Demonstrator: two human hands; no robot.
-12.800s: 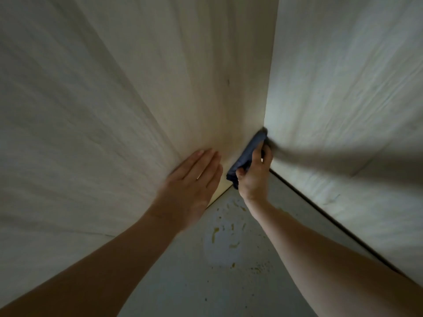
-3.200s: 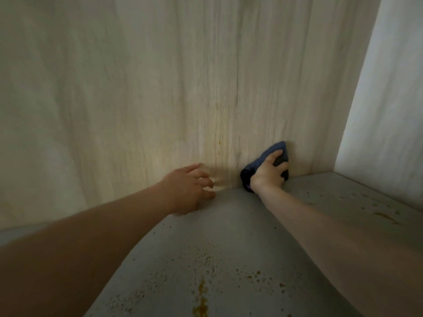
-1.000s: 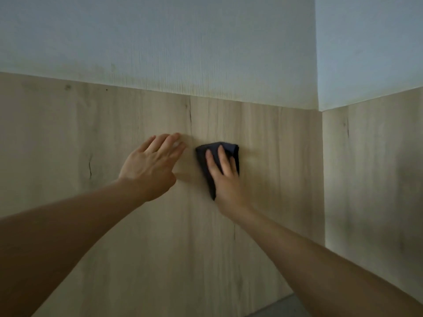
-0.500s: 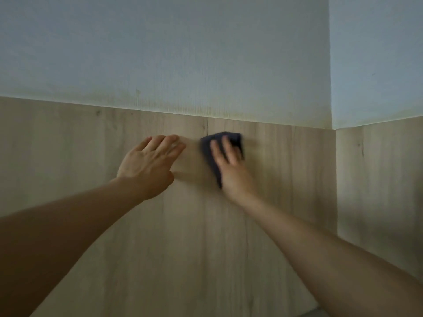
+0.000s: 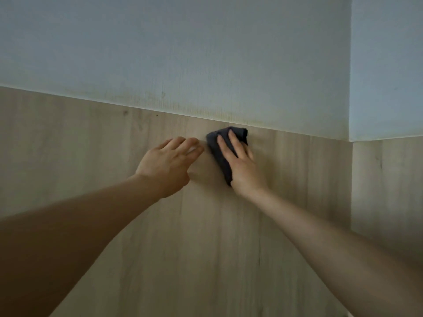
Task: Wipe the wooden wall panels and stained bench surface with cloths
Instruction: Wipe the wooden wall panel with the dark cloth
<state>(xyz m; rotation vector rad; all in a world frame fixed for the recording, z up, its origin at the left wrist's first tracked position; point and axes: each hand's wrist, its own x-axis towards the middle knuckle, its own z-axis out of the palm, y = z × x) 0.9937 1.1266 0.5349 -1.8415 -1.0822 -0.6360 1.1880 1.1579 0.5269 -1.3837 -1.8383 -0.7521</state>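
Dark blue cloth (image 5: 220, 147), folded into a thick wad, sits flat against the wooden wall panel (image 5: 206, 248), its upper corner right up at the seam where the pale painted wall (image 5: 183, 53) begins. Right hand (image 5: 240, 165) is on top of it, fingers straight and spread, pressing the wad to the wood with the palm low and the fingertips near the cloth's upper edge; nothing is curled round it, it is pinned flat. Left hand (image 5: 168, 164) lies just beside it on the same panel, fingers long and relaxed, fingertips nearly touching the cloth's left edge, gripping nothing. Both bare forearms reach up from the lower corners. Look at the strip of painted wall just above the seam: faint yellowish staining runs along it. Over on the right the wall turns a corner, and a second wooden panel (image 5: 386, 191) carries on below its own band of paint, in dimmer light. Vertical grain lines show in the wood beneath the arms.
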